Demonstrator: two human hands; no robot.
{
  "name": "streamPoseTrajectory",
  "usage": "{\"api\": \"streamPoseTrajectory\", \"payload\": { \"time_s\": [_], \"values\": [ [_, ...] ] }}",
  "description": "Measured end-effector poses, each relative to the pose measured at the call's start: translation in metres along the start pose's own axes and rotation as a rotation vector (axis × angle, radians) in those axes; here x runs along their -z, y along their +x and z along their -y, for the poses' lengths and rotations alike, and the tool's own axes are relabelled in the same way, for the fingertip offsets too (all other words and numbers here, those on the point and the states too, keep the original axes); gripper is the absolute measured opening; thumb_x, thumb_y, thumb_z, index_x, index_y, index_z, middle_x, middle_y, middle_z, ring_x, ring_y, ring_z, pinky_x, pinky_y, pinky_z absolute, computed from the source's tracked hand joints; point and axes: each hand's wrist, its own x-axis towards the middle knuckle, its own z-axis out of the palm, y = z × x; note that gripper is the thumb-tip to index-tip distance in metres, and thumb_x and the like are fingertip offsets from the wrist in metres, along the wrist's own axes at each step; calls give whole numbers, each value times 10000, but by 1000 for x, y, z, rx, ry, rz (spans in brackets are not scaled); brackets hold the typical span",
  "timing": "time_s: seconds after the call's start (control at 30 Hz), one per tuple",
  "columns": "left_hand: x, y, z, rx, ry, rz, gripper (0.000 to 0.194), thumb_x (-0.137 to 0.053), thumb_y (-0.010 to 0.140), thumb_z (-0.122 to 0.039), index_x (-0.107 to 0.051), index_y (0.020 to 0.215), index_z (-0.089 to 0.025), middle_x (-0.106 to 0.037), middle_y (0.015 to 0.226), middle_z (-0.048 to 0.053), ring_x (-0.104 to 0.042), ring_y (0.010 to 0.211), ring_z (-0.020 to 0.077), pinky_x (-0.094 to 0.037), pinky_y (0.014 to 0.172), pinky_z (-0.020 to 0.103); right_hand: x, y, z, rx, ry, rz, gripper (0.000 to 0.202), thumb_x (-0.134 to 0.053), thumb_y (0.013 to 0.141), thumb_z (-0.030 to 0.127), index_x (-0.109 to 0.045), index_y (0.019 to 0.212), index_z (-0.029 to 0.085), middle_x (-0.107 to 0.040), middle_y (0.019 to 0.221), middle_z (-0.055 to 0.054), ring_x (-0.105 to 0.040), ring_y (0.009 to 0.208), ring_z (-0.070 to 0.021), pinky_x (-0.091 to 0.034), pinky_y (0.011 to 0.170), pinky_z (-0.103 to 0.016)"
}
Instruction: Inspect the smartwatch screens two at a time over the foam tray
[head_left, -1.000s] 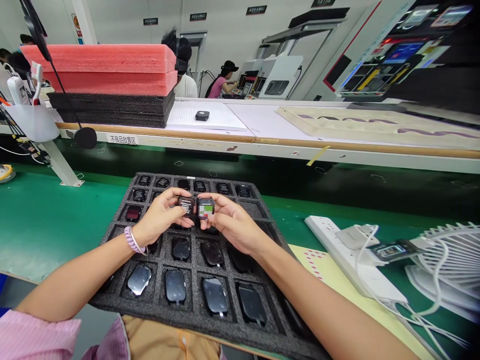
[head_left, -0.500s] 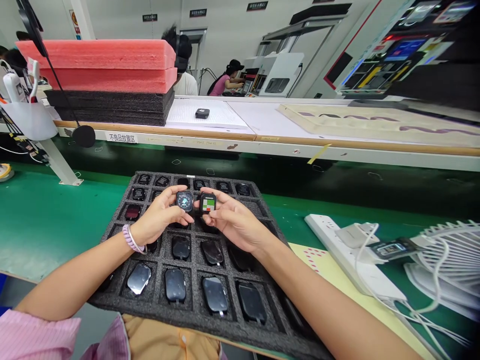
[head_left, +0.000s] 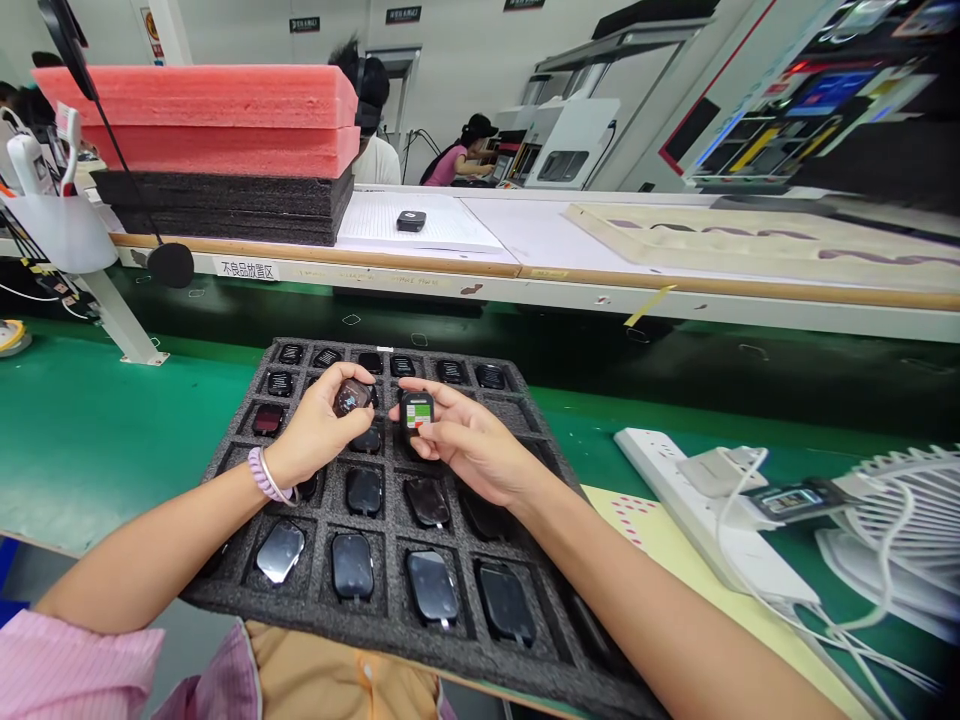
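Observation:
A black foam tray (head_left: 525, 655) with rows of pockets lies in front of me, most pockets holding small dark smartwatch bodies (head_left: 352, 566). My left hand (head_left: 315, 430) grips one watch body (head_left: 350, 397), tilted, over the tray's upper left part. My right hand (head_left: 469, 445) holds a second watch body (head_left: 417, 411) whose lit screen shows green, red and white blocks. Both hands hover just above the tray's middle rows, a few centimetres apart.
A white power strip (head_left: 705, 520) with plugs, cables and a small device lies to the right, beside a white fan (head_left: 900, 530). Pink and black foam stacks (head_left: 217, 150) sit on the far bench. Other people work in the background. A white stand (head_left: 112, 310) is at the left.
My left hand has moved left and down, tilting its watch away from the other one. The right hand's watch stays almost where it was, screen still lit.

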Motion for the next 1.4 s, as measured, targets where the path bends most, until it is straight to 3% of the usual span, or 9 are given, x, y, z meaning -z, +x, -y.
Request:
{"api": "streamPoseTrajectory", "payload": {
  "time_s": [0.23, 0.4, 0.93, 1.13, 1.4],
  "values": [
    [1, -1, 1, -45, 57, 27, 288, -598, 779, -182, -540, 1061, -177, -518, 933, 8, -465, 802, 128, -404, 742, 231, 1, 0, -1, 3, -6, 10, 619, -771, 662, 169, -580, 1250, 210, -682, 1035, -65, -522, 611, -119, -391, 581, -259],
    [0, -1, 1, -38, 68, 54, 272, -585, 777, -181, -529, 1043, -177, -484, 836, -11, -426, 721, 120, -381, 666, 222, 2, 0, -1, 19, -34, 34, 599, -764, 695, 186, -569, 1261, 214, -679, 1029, -67, -524, 618, -124, -392, 582, -264],
    [-1, 0, 5, -26, 86, 12, 299, -595, 776, -198, -521, 1065, -179, -517, 948, 13, -468, 825, 137, -401, 741, 234, 3, -1, -1, 34, -61, 65, 593, -762, 719, 203, -563, 1278, 216, -676, 1031, -67, -530, 622, -127, -391, 575, -258],
    [-1, 0, 3, -9, 79, 32, 278, -583, 777, -192, -512, 1046, -180, -476, 842, -14, -426, 736, 123, -370, 687, 231, 2, -1, 0, 33, -61, 57, 599, -772, 712, 202, -566, 1275, 206, -679, 1031, -71, -531, 621, -125, -387, 579, -257],
    [0, 0, 5, -26, 80, 24, 298, -595, 780, -209, -524, 1069, -183, -515, 922, 2, -470, 802, 134, -398, 754, 245, 3, -1, -1, 37, -79, 56, 584, -769, 730, 218, -565, 1278, 220, -673, 1025, -64, -523, 623, -130, -382, 582, -265]
  ]
}}
